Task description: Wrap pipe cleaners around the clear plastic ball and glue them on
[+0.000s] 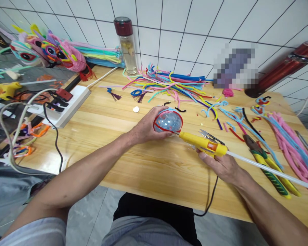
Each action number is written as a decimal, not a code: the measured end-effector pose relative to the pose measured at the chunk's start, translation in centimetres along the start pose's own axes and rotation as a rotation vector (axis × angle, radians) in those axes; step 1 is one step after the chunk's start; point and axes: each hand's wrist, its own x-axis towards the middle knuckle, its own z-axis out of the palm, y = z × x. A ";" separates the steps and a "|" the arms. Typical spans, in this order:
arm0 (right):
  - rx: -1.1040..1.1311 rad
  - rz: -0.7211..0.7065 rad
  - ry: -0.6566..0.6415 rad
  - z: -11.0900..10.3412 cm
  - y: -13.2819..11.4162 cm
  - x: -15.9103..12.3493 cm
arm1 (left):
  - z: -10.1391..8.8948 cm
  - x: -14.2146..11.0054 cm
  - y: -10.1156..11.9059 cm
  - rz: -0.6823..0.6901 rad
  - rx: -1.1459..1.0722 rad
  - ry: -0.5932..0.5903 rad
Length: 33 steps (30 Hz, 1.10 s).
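Observation:
My left hand (146, 127) is wrapped around a clear, rounded plastic shell (167, 122) with a red pipe cleaner running along its rim and light blue at its top. In my right hand (219, 163) is a yellow hot glue gun (203, 142), with a long white glue stick (267, 168) out of its back. The nozzle tip meets or nearly meets the lower right of the red rim; I cannot tell if it touches. Small thread snips (207, 135) lie just behind the glue gun.
Loose pipe cleaners (169, 83) lie along the wall beside a glass bottle (128, 51). At right are pliers (268, 167), pink pipe cleaner bundles (289, 147) and a red thermos (279, 71). A power strip (66, 107) with cables, a second glue gun (5, 90) and colourful animal heads (51, 51) are at left.

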 end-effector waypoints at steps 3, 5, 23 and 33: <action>0.006 -0.009 0.000 0.0 0.0 0.0 | 0.0 0.0 0.0 -0.002 0.001 -0.001; 0.006 -0.008 0.001 0.0 0.0 0.0 | 0.1 0.0 -0.1 -0.005 -0.001 -0.002; 0.007 -0.082 0.129 0.4 1.0 -0.4 | 0.3 0.1 -0.9 -0.085 -0.143 0.112; -0.132 -0.111 0.025 3.6 -3.3 4.6 | -10.3 2.3 -0.2 0.137 -0.322 0.864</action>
